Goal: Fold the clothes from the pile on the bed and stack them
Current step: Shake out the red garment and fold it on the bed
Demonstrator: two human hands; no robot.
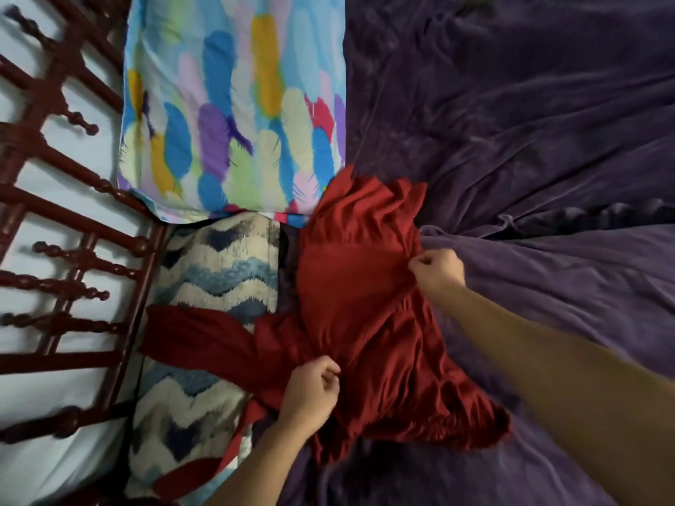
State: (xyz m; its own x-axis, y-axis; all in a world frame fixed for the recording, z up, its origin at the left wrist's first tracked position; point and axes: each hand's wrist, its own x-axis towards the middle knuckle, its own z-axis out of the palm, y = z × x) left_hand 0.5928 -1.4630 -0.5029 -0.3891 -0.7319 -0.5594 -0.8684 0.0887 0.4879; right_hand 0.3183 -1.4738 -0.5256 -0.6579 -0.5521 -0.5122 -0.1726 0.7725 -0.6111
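A red garment (358, 286) lies spread on the purple bedcover (548, 140) in the middle of the head view, bunched into gathers at its far and near ends. A long red strip of it (197, 337) trails left across a pillow. My left hand (310, 392) pinches the cloth at its near left side. My right hand (436, 270) pinches the garment's right edge, fingers closed on the fabric. No pile or stack of clothes shows in this view.
A pillow with a bright feather print (233, 104) lies at the far left. A pillow with a blue-and-cream zigzag pattern (215, 286) lies nearer, under the red strip. A dark red wooden headboard (65, 220) runs down the left edge.
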